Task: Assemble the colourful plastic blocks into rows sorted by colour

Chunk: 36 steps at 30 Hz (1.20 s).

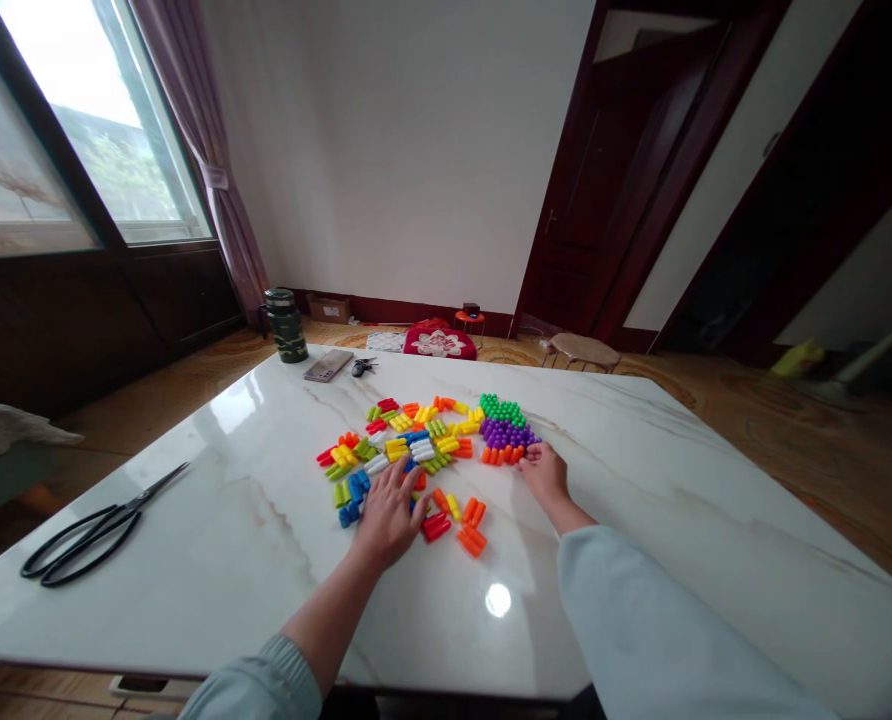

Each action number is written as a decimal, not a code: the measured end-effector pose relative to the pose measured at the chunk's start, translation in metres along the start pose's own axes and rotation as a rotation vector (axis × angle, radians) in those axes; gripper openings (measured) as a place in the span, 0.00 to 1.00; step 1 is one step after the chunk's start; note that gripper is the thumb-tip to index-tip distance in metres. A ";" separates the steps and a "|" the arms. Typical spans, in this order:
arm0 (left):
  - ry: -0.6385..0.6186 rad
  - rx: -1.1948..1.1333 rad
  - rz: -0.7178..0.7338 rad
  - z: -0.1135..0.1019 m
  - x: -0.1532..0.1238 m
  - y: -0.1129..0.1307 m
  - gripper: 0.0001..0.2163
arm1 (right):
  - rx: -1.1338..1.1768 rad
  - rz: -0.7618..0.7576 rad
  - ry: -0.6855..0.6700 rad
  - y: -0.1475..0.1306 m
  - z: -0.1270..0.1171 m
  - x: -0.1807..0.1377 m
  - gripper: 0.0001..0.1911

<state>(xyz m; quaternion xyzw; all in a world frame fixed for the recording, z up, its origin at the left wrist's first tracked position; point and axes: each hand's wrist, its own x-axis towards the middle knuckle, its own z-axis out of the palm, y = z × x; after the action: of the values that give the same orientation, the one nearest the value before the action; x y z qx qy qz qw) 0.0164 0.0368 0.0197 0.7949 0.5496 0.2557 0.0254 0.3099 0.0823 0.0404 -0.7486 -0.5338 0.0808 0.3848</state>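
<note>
The orange row (502, 456) lies right of centre on the surface (266, 500), forming the near side of a sorted block. Its long axis runs left to right; whether each piece stands fully upright or tilts cannot be told. The purple group (507, 434) sits directly behind it, and the green group (502, 410) is farthest back.

The right hand (546, 472) is at the right end of the row, fingertips bent together; whether a piece is clamped between them cannot be told. The left hand (392, 515) is palm down, fingers spread apart, at the near side of the mixed pieces (397, 450), which lie in varied directions.

Open room extends from the right hand to the right edge, and from the loose orange pieces (471, 541) to the near edge. The mixed pieces obstruct the left side of the block.

The scissors (132, 510) lie at far left, blades pointing away and rightward. The phone (329, 365), keys (363, 367) and upright flask (287, 328) occupy the far left corner.
</note>
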 end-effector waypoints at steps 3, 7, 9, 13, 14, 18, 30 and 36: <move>0.009 -0.011 0.000 0.000 0.000 0.000 0.22 | -0.067 -0.154 -0.006 -0.018 -0.006 -0.005 0.09; 0.021 -0.012 0.004 0.001 0.000 -0.001 0.22 | -0.204 -0.473 -0.256 -0.062 0.003 -0.013 0.18; 0.027 -0.006 0.010 0.002 0.000 -0.001 0.22 | -0.349 -0.512 -0.388 -0.084 0.014 -0.016 0.25; 0.032 0.010 0.020 0.002 0.000 -0.001 0.21 | -0.553 -0.405 -0.471 -0.114 0.037 -0.024 0.29; 0.031 0.012 0.021 0.001 0.000 -0.001 0.21 | -0.570 -0.387 -0.470 -0.118 0.040 -0.027 0.27; 0.034 0.004 0.017 0.001 0.000 0.000 0.21 | -0.642 -0.379 -0.447 -0.122 0.044 -0.035 0.22; 0.031 -0.020 0.013 -0.003 0.001 0.002 0.21 | -0.615 -0.516 -0.379 -0.119 0.032 -0.044 0.15; 0.021 0.001 0.009 0.001 0.001 -0.001 0.21 | -0.385 -0.495 -0.037 -0.105 -0.007 -0.025 0.10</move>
<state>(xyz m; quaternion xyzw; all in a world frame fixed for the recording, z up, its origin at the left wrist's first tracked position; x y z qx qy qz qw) 0.0164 0.0383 0.0187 0.7947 0.5464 0.2638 0.0179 0.2257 0.0718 0.1080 -0.6535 -0.7122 -0.1045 0.2341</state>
